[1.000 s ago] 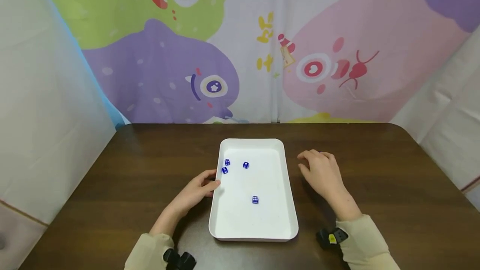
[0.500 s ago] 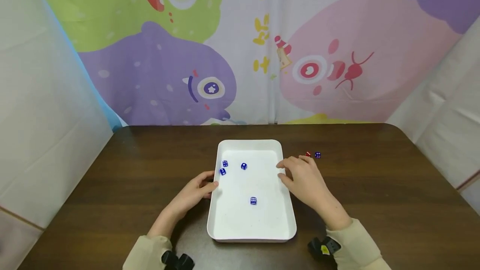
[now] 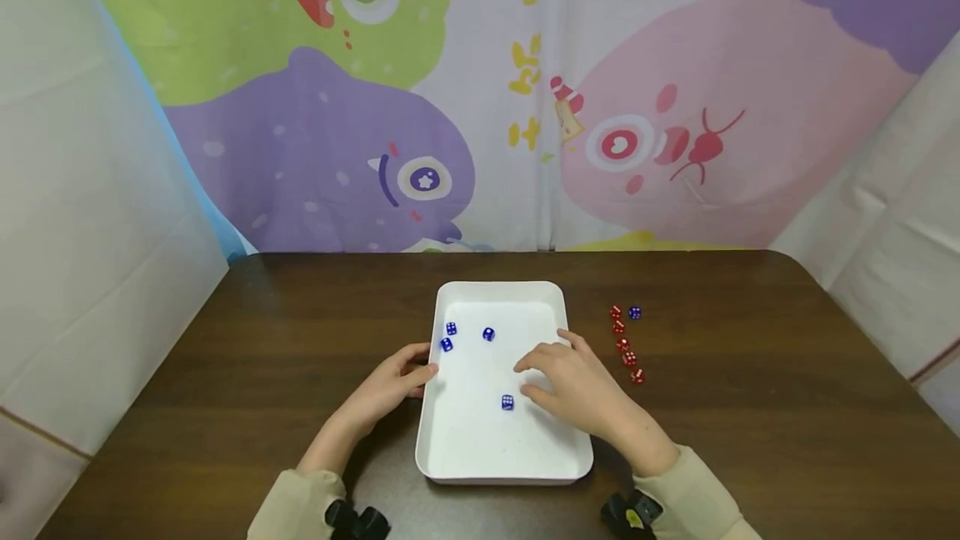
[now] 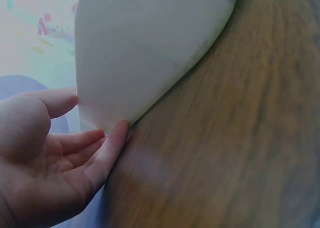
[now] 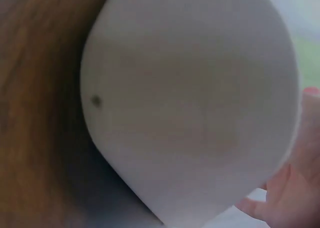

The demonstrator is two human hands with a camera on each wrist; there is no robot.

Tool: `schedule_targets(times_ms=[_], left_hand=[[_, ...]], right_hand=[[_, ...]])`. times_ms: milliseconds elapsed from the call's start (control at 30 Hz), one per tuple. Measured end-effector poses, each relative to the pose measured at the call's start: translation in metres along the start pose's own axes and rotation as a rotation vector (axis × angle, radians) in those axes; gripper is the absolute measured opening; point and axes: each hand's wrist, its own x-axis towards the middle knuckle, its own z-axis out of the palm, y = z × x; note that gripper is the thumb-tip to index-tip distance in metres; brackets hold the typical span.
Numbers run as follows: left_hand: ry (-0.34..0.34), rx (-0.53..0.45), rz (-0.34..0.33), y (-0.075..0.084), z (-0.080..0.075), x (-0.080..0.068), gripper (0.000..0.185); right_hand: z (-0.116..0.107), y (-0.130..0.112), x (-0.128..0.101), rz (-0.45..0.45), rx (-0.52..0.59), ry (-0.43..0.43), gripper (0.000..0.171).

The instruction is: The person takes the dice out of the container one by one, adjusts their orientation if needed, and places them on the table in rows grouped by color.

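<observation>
**Blue dice going into the white tray**

Blue dice, small see-thru cubes w/ white dots: four lie in the white plastic tray (image 3: 576,457) in the middle of the dark brown wood table (image 3: 750,440). Two (image 3: 448,336) sit close together by the tray's far left wall, one (image 3: 488,333) is just right of them, and one (image 3: 507,402) lies nearer the middle.

Right hand (image 3: 573,386) is over the tray, fingers spread and a bit bent, tips close to that middle die. I can't tell if it has a die in its fingers or not; the right wrist view is only white tray wall (image 5: 190,112) and blur.

Left hand (image 3: 386,386) rests at the tray's left rim. Fingers lie loose, tips touch the tray wall (image 4: 150,47), holding nothing.

Right of the tray, on the table, are one more blue die (image 3: 634,312) and a row of small red dice (image 3: 624,344).

Step, I think: putting blue ones in the tray, nearly done. Next move needs the right hand to go far right, pinch only the last blue die, and not bump the red ones just beside it.
</observation>
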Motion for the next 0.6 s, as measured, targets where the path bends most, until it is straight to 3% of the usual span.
schedule_targets(times_ms=[267, 600], left_hand=[[-0.024, 0.004, 0.001, -0.004, 0.002, 0.000, 0.050], [-0.005, 0.002, 0.004, -0.001, -0.001, 0.000, 0.050]], right_hand=[[0.011, -0.008, -0.002, -0.093, 0.030, -0.105, 0.015], [0.015, -0.013, -0.001, -0.168, -0.014, -0.103, 0.014]])
